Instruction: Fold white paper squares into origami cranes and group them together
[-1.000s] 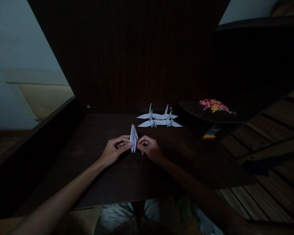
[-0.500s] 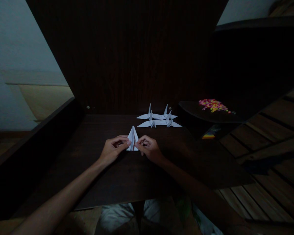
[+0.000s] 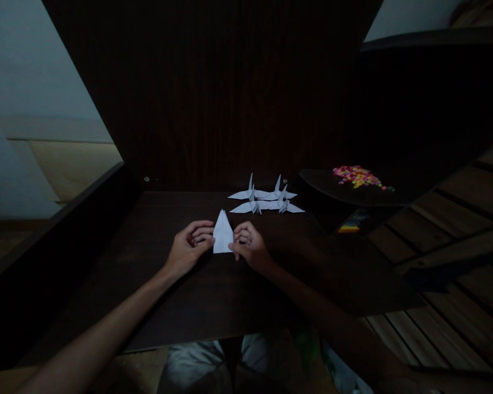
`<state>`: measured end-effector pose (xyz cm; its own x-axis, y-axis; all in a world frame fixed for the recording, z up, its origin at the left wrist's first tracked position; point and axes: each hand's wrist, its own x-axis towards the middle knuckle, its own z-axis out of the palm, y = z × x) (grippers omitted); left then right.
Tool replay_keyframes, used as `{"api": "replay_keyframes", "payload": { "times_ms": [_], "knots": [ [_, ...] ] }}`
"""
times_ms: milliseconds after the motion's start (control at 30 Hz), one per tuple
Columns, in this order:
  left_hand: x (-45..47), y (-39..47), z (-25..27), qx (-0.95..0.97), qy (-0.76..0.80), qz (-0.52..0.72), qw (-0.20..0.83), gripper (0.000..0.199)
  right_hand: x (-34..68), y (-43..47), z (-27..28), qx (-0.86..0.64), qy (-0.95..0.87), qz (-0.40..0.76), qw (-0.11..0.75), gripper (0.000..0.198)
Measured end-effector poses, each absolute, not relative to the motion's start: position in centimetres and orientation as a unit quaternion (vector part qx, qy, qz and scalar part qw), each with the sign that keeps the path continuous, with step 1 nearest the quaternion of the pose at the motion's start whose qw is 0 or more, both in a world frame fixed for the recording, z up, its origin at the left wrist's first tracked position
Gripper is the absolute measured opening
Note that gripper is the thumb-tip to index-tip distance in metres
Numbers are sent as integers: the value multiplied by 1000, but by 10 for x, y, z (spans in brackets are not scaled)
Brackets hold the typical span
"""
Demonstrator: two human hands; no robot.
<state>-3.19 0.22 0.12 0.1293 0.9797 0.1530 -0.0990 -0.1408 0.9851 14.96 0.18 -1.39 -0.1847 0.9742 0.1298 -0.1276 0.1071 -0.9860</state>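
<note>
A folded white origami paper [image 3: 223, 235] lies upright between my hands on the dark desk [image 3: 181, 312], its narrow tip pointing away from me and a smooth, flat face showing. On its left edge, my left hand [image 3: 191, 243] pinches with thumb and curled fingers. At the lower right edge, my right hand [image 3: 248, 246] grips it between thumb and fingers. Just beyond stand several finished white paper cranes [image 3: 267, 205], set in two rows with their wings spread sideways.
To the right, a raised dark shelf [image 3: 316, 180] bears a heap of small colourful pieces [image 3: 359, 176]. Beneath it sits a rainbow-striped item [image 3: 349, 227]. A dark panel [image 3: 230, 98] rises behind the desk, and a low side board [image 3: 57, 235] borders the left.
The folded paper now shows a smooth, wider face in place of the open, creased layers seen before. My fingers have shifted outward to its side edges.
</note>
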Motion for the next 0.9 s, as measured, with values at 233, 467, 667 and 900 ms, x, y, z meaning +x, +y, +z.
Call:
{"api": "replay_keyframes", "payload": {
  "times_ms": [233,467,667,900],
  "knots": [
    [-30,1,4,522,396,513,555,50,152,5,-15,-373,-565,570,466,23],
    [-30,-1,4,533,412,464,575,49,152,3,-16,-383,-582,536,477,21],
    [-25,-6,7,545,380,431,610,59,150,3,-15,-378,-577,544,477,22],
    [-28,-4,4,547,370,456,597,62,152,3,-15,-354,-574,563,478,40]
  ]
}}
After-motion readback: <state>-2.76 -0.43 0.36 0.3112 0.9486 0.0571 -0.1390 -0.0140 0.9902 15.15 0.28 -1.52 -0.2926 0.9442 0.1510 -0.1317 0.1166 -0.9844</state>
